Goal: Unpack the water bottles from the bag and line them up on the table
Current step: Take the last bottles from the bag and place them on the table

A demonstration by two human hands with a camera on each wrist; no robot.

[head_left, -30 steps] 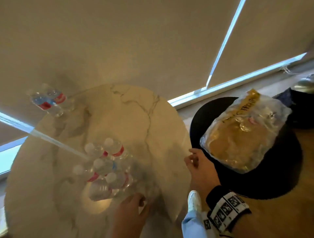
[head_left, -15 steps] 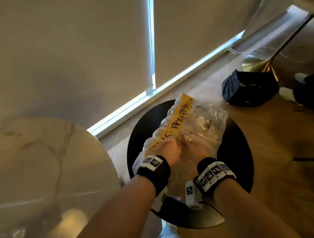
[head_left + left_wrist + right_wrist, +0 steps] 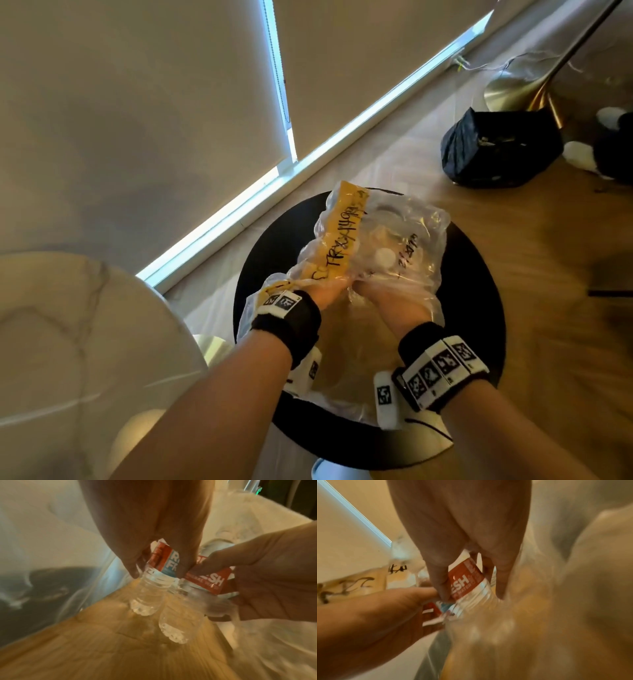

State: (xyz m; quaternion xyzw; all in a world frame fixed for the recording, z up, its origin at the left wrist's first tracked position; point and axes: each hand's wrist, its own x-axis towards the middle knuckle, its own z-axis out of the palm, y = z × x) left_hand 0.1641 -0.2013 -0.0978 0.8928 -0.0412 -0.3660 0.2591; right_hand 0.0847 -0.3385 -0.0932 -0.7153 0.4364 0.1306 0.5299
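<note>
Fingers [image 3: 130, 566] of both hands grip water bottles [image 3: 147, 595] inside the crowding bag [image 3: 421, 233].

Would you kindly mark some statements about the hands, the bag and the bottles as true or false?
1. Both hands are inside the bag. True.
2. The left hand grips a bottle. True.
3. The right hand holds nothing. False: it grips a second bottle.
4. The bag lies on the marble table. False: it lies on the black stool.
</note>
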